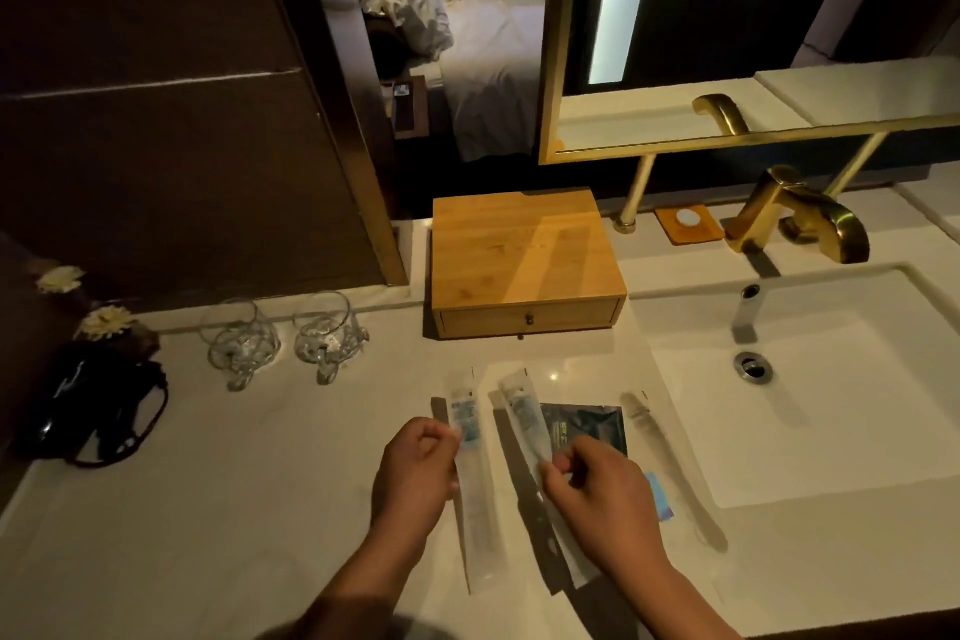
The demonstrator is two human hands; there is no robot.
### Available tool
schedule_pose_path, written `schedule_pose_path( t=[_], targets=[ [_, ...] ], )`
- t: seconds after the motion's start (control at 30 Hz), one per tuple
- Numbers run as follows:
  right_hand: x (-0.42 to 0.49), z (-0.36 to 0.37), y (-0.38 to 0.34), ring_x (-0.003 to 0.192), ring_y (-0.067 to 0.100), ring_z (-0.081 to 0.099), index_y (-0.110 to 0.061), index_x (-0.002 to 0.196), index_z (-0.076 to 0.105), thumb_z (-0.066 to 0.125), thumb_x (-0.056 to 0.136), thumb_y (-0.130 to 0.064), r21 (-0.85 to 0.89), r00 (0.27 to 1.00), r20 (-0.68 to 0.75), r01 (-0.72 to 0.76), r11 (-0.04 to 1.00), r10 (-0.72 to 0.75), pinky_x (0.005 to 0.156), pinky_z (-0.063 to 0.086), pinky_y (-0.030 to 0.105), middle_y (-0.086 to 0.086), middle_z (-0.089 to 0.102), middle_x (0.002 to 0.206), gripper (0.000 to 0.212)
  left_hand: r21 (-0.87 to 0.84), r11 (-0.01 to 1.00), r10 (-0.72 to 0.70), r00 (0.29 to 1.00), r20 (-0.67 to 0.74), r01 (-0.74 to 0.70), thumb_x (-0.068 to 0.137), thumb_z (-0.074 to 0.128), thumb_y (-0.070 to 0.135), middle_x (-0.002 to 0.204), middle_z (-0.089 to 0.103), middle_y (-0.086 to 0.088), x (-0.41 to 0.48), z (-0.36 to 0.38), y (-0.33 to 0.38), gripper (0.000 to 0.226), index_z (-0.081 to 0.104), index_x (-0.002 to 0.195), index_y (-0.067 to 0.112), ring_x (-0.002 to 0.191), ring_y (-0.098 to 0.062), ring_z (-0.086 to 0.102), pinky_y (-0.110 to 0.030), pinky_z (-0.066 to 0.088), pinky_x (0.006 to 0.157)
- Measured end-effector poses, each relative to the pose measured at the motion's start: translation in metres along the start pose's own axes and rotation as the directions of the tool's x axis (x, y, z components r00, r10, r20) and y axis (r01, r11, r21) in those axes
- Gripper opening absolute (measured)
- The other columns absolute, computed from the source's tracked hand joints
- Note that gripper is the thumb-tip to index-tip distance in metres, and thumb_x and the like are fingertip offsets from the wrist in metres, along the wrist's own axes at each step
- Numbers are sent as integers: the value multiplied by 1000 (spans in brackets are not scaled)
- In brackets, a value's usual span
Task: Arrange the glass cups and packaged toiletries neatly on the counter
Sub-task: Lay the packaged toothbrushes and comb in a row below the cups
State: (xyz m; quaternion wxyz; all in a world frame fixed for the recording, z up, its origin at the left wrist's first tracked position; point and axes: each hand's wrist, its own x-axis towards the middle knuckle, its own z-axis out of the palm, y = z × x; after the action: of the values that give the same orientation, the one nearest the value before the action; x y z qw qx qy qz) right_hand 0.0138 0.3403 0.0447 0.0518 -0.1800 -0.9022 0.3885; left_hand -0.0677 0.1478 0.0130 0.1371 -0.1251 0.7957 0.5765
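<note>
White marble-look table [270, 457] carries everything here: two glass cups [244, 343] [327, 335] stand side by side at the back left, well apart from the packets, and look already placed. In front of a wooden drawer box [527, 265] lie the packaged toiletries. The left hand [415, 478] pinches the left toothbrush packet [470, 478] near its upper half, fingers [441, 437] closed on its edge. The right hand [597, 489] does the same with the right toothbrush packet [524, 424], which tilts a little leftward at its far end. Both packets run lengthwise away from the person — far ends toward the box, near ends toward the body — and lie just beside each other, not quite parallel.

A dark foil sachet [584, 424] sits partly under the right hand, and a clear wrapped comb or stick (too faint to name) [660, 452] lies along the sink [831, 431] edge. Each hand is on its own packet, so squaring them up likely calls only for a small twist of the right one to match the left — then the sachet, nearer the right hand, would want aligning.
</note>
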Motion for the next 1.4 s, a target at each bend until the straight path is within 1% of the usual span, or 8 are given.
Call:
schedule_pose_path(
  t=[0.3,0.47,0.73,0.9,1.03,1.17,1.27,1.4],
  targets=[
    [1,64,-61,64,12,61,-26,67,61,72,81,-33,121,985,172,-5,993,-16,61,54,28,-5,64,65,19,-36,999,-40,990,-134,36,66,62,63,63,72,10,2,-116,-35,35,68,78,30,55,-12,70,-30,54,51],
    [-17,112,-102,63,6,61,-26,63,60,71,79,-31,124,980,199,1,992,-26,56,50,23,-8,65,63,20,-35,996,-84,975,-206,79,76,67,48,67,75,2,11,-186,-59,16,69,80,33,58,-18,70,-36,55,53],
    [-36,166,-154,61,9,58,-24,65,59,70,80,-35,48,984,175,28,998,-36,55,46,20,-7,62,64,22,67,992,-94,973,-210,110,82,67,42,60,73,9,49,-253,-66,5,67,77,42,48,-13,69,-34,57,52],
    [-45,179,-171,62,8,59,-25,66,59,70,82,-35,4,995,95,17,1000,-17,55,47,18,-9,62,66,21,236,969,-37,986,-161,74,85,64,41,64,74,11,63,-272,-68,9,66,78,36,59,-13,71,-39,63,66],
    [-51,185,-179,60,8,57,-29,70,58,67,84,-37,-123,1000,25,22,992,-19,54,47,18,-9,60,68,19,534,841,178,975,-132,-81,89,61,42,99,73,13,65,-287,-82,13,61,100,36,89,-17,69,-37,58,76],
    [-56,189,-185,52,11,51,-23,75,58,73,81,-26,-421,980,10,187,888,-201,44,43,23,-7,60,71,16,725,601,442,896,51,-338,87,58,49,119,63,5,55,-280,-92,37,61,118,30,102,-21,62,-39,57,79],
    [-62,199,-193,49,16,52,-19,75,60,81,71,-25,-501,955,98,289,816,-279,41,30,23,-3,60,70,22,783,511,431,894,122,-353,87,52,61,141,56,4,47,-271,-96,52,58,130,34,126,-21,53,-40,49,99],
    [-72,215,-195,68,10,58,-27,84,62,60,86,-48,-339,976,122,214,916,-183,56,49,25,-9,62,85,21,811,469,394,905,160,-348,86,50,61,155,44,3,44,-268,-98,59,50,139,35,139,-22,41,-43,37,108]
  ],
)
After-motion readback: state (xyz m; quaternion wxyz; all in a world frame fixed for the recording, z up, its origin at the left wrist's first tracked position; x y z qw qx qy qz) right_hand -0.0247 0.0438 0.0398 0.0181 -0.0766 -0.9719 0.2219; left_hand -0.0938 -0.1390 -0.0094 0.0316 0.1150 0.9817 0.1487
